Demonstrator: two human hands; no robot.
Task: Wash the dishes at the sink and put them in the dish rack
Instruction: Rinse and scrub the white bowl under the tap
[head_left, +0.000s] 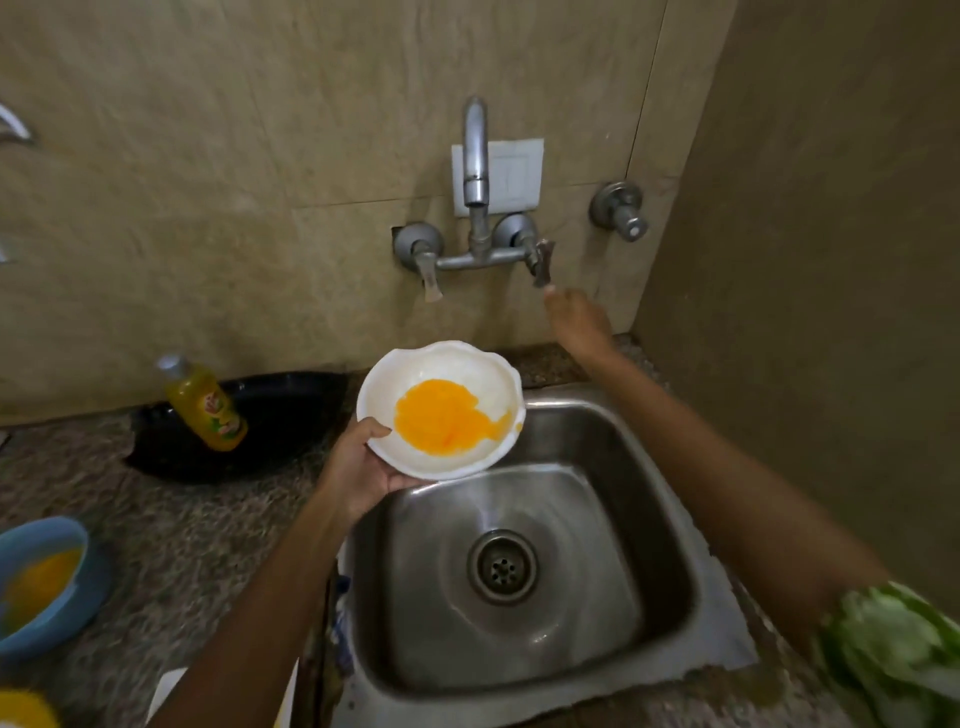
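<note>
Blue bowl (36, 577) with orange residue sits at 8 o'clock on the speckled desk (171, 519). The yellow soap bottle (205, 405) stands at 10. Left hand (358, 467) grips the white bowl (441, 408), smeared orange, over the steel sink (519, 561). Right hand (576, 317), fingers extended, reaches the tap's right handle (540, 265) at 1 o'clock.

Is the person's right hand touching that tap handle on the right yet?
Cannot tell. In the head view the right hand reaches up with its blurred fingertips right at the lower end of the right tap handle; neither contact nor gap shows plainly.
</note>
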